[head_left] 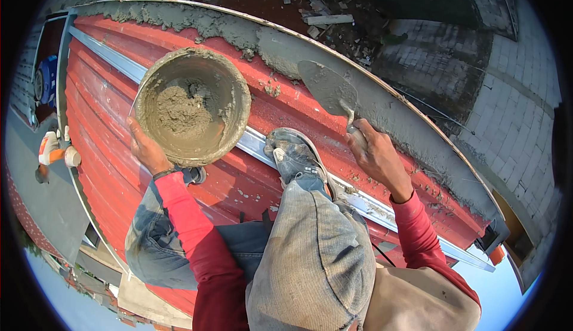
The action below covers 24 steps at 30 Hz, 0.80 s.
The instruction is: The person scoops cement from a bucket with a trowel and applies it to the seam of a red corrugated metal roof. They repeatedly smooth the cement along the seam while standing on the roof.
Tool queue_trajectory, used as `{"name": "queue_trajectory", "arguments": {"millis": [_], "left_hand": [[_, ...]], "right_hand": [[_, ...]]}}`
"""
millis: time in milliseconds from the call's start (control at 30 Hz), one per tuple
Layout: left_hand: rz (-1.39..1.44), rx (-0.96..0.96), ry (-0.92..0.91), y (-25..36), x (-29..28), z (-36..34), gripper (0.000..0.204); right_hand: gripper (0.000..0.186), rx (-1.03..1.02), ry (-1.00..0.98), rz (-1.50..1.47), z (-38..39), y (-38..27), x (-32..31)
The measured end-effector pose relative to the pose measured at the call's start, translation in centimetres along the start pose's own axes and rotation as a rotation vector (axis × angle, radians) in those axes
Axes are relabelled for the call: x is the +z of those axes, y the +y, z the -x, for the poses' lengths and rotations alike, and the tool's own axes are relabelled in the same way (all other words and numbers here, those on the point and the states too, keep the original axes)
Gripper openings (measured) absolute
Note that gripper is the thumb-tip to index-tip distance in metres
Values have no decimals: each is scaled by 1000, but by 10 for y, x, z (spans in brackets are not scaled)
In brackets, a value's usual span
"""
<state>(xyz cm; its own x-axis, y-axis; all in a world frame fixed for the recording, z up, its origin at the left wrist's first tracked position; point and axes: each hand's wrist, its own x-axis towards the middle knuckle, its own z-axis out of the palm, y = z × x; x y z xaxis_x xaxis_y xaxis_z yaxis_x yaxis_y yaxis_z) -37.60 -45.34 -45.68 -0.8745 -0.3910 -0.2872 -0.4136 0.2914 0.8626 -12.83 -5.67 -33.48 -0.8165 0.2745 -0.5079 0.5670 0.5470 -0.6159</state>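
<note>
A round bucket (237,86), crusted with cement, is held at its near left side by my left hand (148,147). Wet grey mortar (182,113) lies heaped in its bottom. My right hand (377,153) is closed round the handle of a pointed trowel (328,86). The trowel's blade is smeared with mortar and lies over the edge of a grey mortar band (271,47), which runs along the far side of the red corrugated roof (239,182). Whether the blade touches the band I cannot tell.
A shiny metal strip (370,207) crosses the roof under my shoe (295,155). Beyond the mortar band's thin outer edge the ground drops away, with rubble (322,17) and a block wall (507,134). At the left is an orange and white tool (54,152).
</note>
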Motion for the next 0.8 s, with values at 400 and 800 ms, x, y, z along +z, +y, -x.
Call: {"name": "queue_trajectory", "arguments": {"millis": [400,800], "left_hand": [[-28,-79,-23,27,14,14,81],[-123,-89,-14,20,9,5,87]], "right_hand": [[29,-83,33,523,-45,29,58],[35,252,-69,636,136,84,-77]]}}
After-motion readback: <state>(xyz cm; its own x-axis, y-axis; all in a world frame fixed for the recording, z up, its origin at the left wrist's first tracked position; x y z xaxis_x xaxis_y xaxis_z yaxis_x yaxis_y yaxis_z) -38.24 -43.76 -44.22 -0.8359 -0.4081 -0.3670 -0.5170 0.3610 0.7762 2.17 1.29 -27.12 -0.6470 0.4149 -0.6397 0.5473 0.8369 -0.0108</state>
